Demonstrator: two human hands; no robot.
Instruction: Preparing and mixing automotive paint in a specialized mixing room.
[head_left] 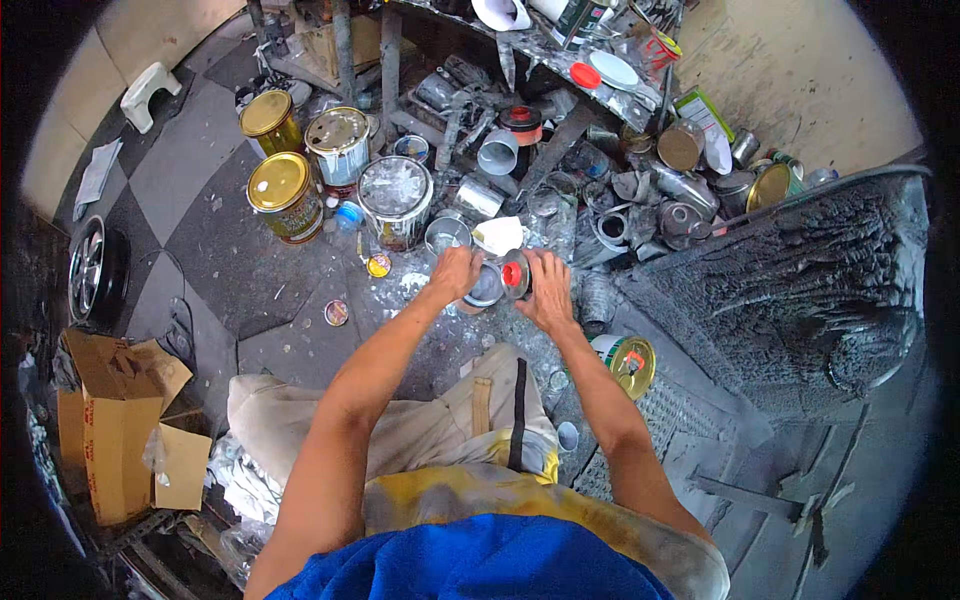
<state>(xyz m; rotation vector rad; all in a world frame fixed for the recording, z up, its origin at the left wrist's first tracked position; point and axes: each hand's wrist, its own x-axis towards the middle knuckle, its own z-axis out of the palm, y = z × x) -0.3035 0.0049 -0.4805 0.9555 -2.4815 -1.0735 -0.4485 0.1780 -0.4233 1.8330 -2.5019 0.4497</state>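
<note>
My right hand point(548, 290) is closed on a round, dark metal lid with a red cap point(515, 272), tipped up on its edge. Just left of it stands an open tin point(486, 288) with grey inside and a reddish side. The curled fingers of my left hand point(457, 272) are at the tin's left rim and appear to grip it; the fingertips are partly hidden. Beyond that hand is a clear cup point(447, 235), and a torn white piece point(498, 235) lies beside the cup.
Paint cans point(395, 200) with stained lids stand at the far left. Soiled cans and cups point(480, 195) crowd the floor ahead, under a workbench point(575, 75). A dark, crusted panel point(790, 290) is at right; another can point(630, 365) stands by my right forearm. A cardboard box point(120, 430) sits at left.
</note>
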